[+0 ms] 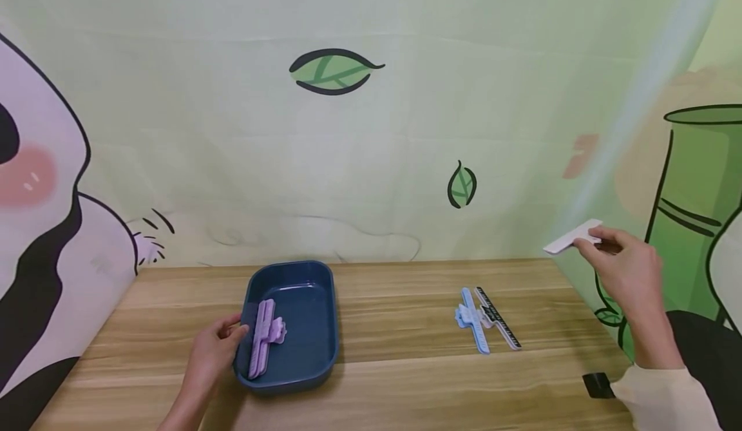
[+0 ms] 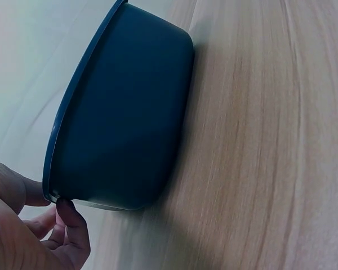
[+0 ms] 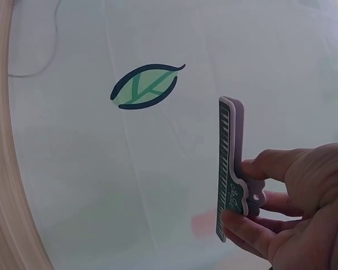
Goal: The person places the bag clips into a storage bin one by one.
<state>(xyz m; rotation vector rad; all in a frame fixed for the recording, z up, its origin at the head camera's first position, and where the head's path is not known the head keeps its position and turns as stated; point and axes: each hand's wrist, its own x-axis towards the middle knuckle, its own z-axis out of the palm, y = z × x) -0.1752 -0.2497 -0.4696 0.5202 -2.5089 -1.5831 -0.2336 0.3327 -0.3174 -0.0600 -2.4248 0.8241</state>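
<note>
My left hand (image 1: 217, 350) pinches the left rim of a dark blue rectangular basin (image 1: 333, 328) between thumb and fingers. In the left wrist view, that grip sits at a corner of the basin (image 2: 118, 107). Inside, against its left wall, lies a light purple clip (image 1: 263, 339), two long bars showing side by side. Raised at the right, my right hand (image 1: 628, 270) holds a long clip (image 1: 570, 238) by its handle. The right wrist view shows this clip (image 3: 228, 163) with a dark, piano-key patterned face and pale edges.
Right of the basin, a light blue clip (image 1: 475, 321) and a black-and-white clip (image 1: 498, 318) lie close together on the wooden table (image 1: 400, 379). A printed cloth backdrop (image 1: 232, 128) rises behind the table. A small black object (image 1: 597, 384) shows by the right sleeve (image 1: 666, 395).
</note>
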